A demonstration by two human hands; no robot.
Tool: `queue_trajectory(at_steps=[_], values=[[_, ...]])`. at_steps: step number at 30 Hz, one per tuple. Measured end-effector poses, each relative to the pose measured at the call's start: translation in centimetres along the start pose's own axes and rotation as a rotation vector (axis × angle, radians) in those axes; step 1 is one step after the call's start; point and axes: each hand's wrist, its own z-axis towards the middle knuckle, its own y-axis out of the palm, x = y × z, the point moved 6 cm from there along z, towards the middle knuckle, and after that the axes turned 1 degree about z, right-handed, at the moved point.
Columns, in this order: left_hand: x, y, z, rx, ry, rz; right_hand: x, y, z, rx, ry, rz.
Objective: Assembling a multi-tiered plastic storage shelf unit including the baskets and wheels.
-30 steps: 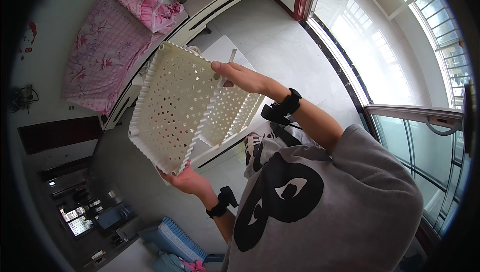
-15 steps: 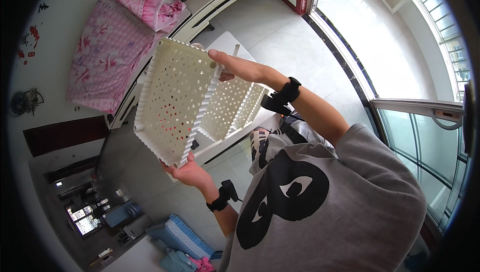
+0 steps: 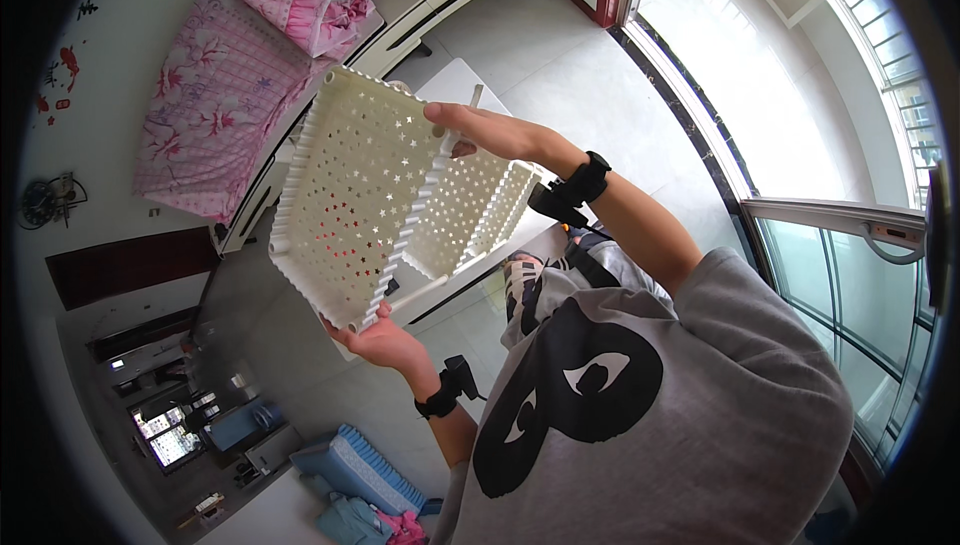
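Note:
Between my two hands is a cream plastic shelf basket (image 3: 355,170) with scalloped rims and star-shaped holes, held tilted up on its side. My left hand (image 3: 385,342) grips its lower corner, thumb on the rim and fingers partly hidden under it. My right hand (image 3: 490,135) clasps the opposite corner, its thumb along the edge near a round corner socket. Just behind it stands a second cream shelf basket (image 3: 465,210) of the same pattern. A white tube (image 3: 415,297) runs along that lower basket's side, and a short post (image 3: 476,97) rises near my right hand.
A white table (image 3: 455,80) supports the lower basket. Beyond it runs a long low cabinet (image 3: 440,10) with a pink floral cloth (image 3: 215,110) over something tall. Glass doors (image 3: 840,275) stand at the right. A blue cushioned seat (image 3: 365,470) holds clothes at the lower left.
The held basket has shifted very slightly upward and right in the view, along with both hands. My grip on it is the same.

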Motion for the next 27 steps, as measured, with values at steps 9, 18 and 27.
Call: queue_trajectory(at_steps=[9,18,27], values=[[1.6,2.0,-0.8,0.079,0.011,-0.003,-0.4,-0.2,-0.6,0.008,0.058,-0.04],[0.3,0.8,-0.4,0.051,-0.033,0.007,0.6,0.3,0.5,-0.021,-0.007,0.017],[-0.1,0.1,-0.2,0.021,-0.075,0.043,1.3,-0.4,0.6,0.006,-0.025,-0.036]])
